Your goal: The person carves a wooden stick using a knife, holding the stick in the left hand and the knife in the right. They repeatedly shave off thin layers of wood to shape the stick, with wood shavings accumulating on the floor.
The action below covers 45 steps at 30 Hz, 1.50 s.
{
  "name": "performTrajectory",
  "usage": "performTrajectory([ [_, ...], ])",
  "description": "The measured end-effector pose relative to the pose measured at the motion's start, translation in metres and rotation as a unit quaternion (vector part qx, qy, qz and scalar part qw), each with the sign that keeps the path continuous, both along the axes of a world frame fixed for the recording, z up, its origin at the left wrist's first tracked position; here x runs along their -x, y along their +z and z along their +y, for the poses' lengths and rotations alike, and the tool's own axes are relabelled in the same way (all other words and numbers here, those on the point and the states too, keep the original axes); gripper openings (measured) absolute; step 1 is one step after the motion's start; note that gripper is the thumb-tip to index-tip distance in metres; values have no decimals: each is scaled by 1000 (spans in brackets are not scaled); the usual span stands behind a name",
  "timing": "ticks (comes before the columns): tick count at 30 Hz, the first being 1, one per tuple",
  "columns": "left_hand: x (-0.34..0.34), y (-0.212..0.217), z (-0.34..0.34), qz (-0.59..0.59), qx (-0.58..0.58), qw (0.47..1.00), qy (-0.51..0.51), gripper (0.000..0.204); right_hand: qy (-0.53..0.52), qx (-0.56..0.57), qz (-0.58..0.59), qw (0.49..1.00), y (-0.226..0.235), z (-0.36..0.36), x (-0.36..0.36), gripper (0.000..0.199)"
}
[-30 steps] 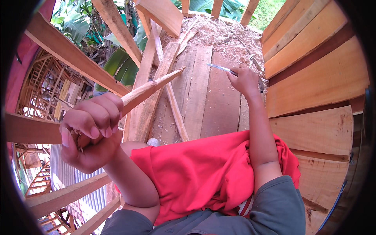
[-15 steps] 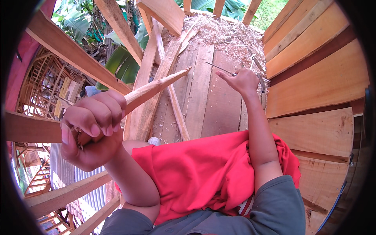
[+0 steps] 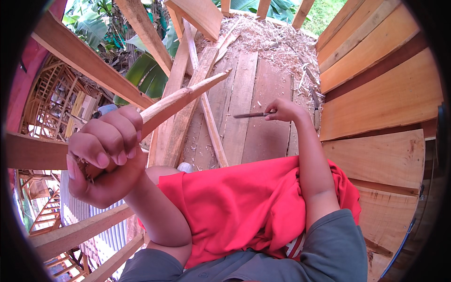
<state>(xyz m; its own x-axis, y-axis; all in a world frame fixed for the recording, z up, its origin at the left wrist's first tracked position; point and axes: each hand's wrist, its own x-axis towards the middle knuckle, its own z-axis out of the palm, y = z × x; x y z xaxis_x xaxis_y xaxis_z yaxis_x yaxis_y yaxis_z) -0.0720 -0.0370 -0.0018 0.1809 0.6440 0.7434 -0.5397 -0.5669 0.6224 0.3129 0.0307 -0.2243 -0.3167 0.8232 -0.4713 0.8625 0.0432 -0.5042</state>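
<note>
Left hand [image 3: 108, 155]: closed in a fist, clamped on the thick end of a wooden stick [image 3: 183, 105], with rough wood showing between thumb and fingers. The stick was held up at a slant, its narrow end pointing forward and to the right, above the boards.

Right hand [image 3: 285, 111]: fingers together on the handle of a knife [image 3: 249, 115], blade pointing left. Blade and stick stood apart; no cut was being made at this moment.

Condition of the stick: part worked, by judgement. Done: the far end narrowed to an uneven point, with pale, freshly cut-looking faces along the upper side and a step or notch partway down. Left: the lower face looked flat and the edges fairly sharp, so some shaping probably remained; the finish of the gripped end was hidden by the fist.

Near surroundings: red cloth [image 3: 235, 207] across the lap; floorboards [image 3: 270, 136] beneath the knife, dotted with chips; one thin lath [image 3: 213, 134] lying aslant at left, beside a longer timber [image 3: 190, 110].

Farther out: a deep litter of wood shavings [image 3: 277, 42] at the far end, suggesting much cutting there; plank wall [image 3: 385, 98] to the right; green leaves [image 3: 145, 82] beyond the open framing at left.
</note>
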Motion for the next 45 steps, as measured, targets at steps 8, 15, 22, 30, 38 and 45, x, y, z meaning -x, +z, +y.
performTrajectory([
  [8,6,1,-3,-20,31,999,12,25,-150,-69,-21,986,-25,2,35,28],
  [15,8,-1,-1,-28,15,999,31,26,-143,-59,31,988,-26,6,-7,28],
  [22,9,-3,3,-26,8,999,39,31,-53,-34,63,996,-38,-2,32,26],
  [30,9,0,0,-25,42,998,34,24,-89,-65,19,994,24,-1,23,27],
  [38,7,0,-1,-25,52,998,36,24,16,70,25,997,53,-15,66,26],
  [45,8,0,-1,-28,54,997,41,24,55,-14,-104,993,68,-29,100,17],
])
